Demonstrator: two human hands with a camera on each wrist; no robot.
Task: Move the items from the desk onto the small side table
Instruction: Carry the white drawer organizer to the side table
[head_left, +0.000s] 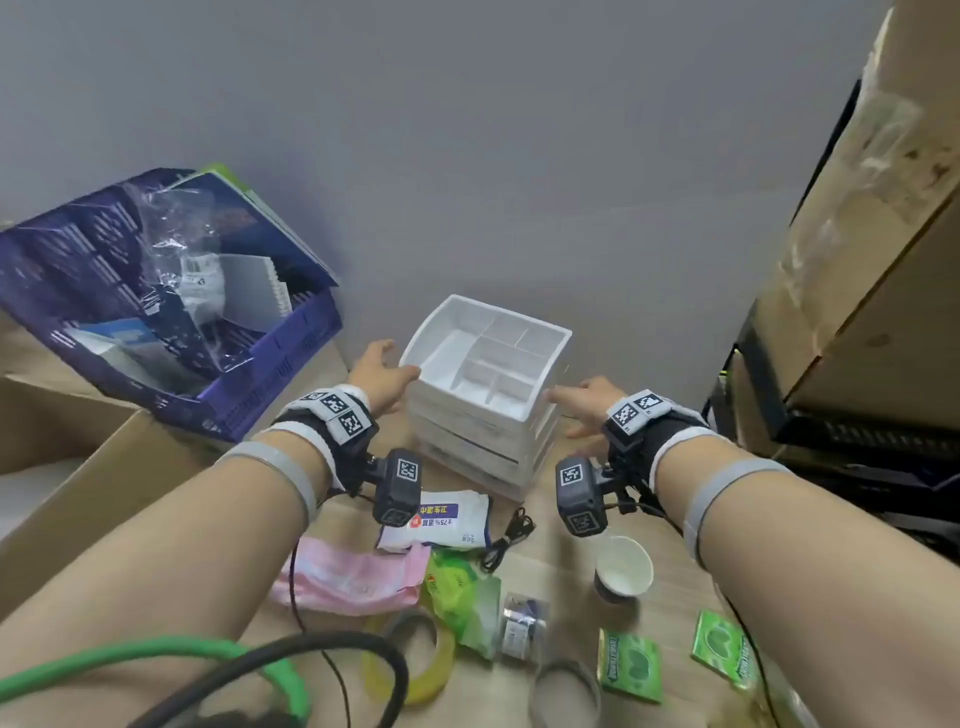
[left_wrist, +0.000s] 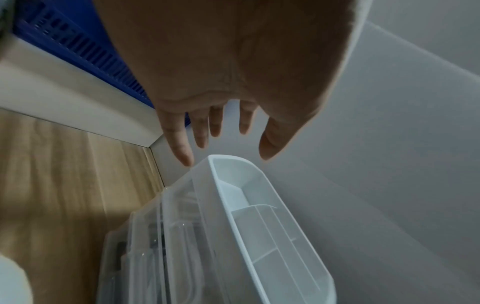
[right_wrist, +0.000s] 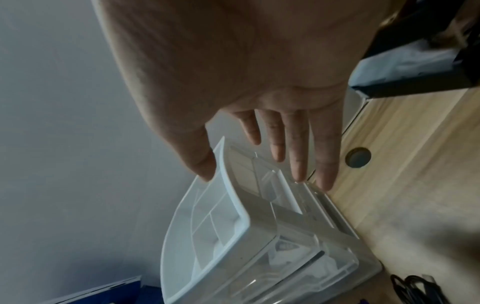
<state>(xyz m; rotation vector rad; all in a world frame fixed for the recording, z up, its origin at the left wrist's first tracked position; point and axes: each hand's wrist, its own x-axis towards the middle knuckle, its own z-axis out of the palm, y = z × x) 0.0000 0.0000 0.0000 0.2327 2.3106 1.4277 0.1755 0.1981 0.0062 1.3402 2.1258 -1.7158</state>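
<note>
Wooden desk (head_left: 566, 561), drawer organizer (head_left: 485, 387) between open hands

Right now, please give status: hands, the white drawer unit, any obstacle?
Left hand open at left side of white drawer unit. Right hand open at right side, no grip yet. Unit upright on desk. Blue crate close on left.

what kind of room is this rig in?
Probably an office or storage corner: a light wood-grain desk against a plain grey wall, a white plastic drawer organiser, a blue slotted plastic crate of papers, and tall cardboard boxes alongside.
</note>
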